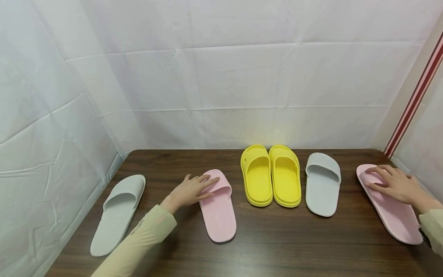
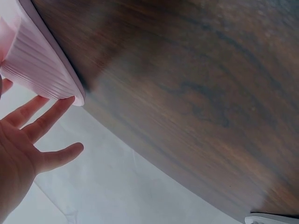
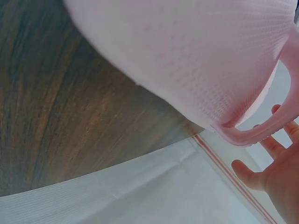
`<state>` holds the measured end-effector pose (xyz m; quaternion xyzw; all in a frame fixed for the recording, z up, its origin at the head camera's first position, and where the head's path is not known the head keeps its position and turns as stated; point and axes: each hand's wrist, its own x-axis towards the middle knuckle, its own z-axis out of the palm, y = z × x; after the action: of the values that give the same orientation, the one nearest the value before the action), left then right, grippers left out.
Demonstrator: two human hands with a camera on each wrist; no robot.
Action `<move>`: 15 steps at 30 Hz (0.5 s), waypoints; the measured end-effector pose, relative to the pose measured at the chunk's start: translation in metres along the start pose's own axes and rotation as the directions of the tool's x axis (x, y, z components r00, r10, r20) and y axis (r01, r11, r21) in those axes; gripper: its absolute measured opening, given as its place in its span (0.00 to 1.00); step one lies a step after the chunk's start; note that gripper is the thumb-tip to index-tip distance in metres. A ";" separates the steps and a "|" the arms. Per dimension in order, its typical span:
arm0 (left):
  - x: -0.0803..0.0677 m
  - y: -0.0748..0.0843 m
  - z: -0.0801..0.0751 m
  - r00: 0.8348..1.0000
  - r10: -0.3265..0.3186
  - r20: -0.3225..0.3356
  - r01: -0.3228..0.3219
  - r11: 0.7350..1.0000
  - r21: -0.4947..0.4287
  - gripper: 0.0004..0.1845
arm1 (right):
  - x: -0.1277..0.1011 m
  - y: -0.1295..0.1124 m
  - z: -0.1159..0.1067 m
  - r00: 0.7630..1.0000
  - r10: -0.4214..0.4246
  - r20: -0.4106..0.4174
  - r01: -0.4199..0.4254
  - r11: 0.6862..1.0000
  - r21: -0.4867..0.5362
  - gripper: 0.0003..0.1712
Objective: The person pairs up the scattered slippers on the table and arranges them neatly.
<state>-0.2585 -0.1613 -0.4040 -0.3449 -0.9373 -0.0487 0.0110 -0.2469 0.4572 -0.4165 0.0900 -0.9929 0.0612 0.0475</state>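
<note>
In the head view, my left hand (image 1: 189, 191) reaches across the strap of a pink slide slipper (image 1: 220, 219) near the table's middle. Its fingers lie spread, and the left wrist view has them at the ribbed pink strap (image 2: 39, 63), the thumb held apart. At the far right, my right hand (image 1: 398, 185) is over the strap of the other pink slipper (image 1: 398, 220), which lies at a slant. The right wrist view shows loosely extended fingers beside that strap (image 3: 264, 133), the thumb away from it.
Two yellow slippers (image 1: 258, 181) stand side by side at the back of the brown wooden table (image 1: 277, 246). A light grey slipper (image 1: 322, 196) is to their right, and another grey one (image 1: 112, 227) lies slanted at the left edge. White cloth (image 1: 221, 77) hangs behind.
</note>
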 end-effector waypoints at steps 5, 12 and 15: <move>-0.001 -0.001 0.000 1.000 -0.008 0.003 0.008 1.000 0.004 0.29 | -0.003 -0.008 -0.003 0.999 -0.014 -0.031 0.014 1.000 -0.016 0.31; -0.004 -0.005 0.000 1.000 -0.019 -0.002 0.019 1.000 0.000 0.28 | -0.005 -0.020 -0.006 0.990 -0.089 -0.107 0.087 0.996 -0.021 0.28; -0.006 -0.006 -0.001 1.000 -0.025 -0.007 0.025 1.000 -0.010 0.28 | -0.005 -0.026 -0.008 0.982 -0.128 -0.142 0.128 0.992 -0.011 0.27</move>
<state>-0.2574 -0.1695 -0.4038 -0.3332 -0.9412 -0.0546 0.0120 -0.2365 0.4341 -0.4067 0.1489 -0.9792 0.0636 0.1221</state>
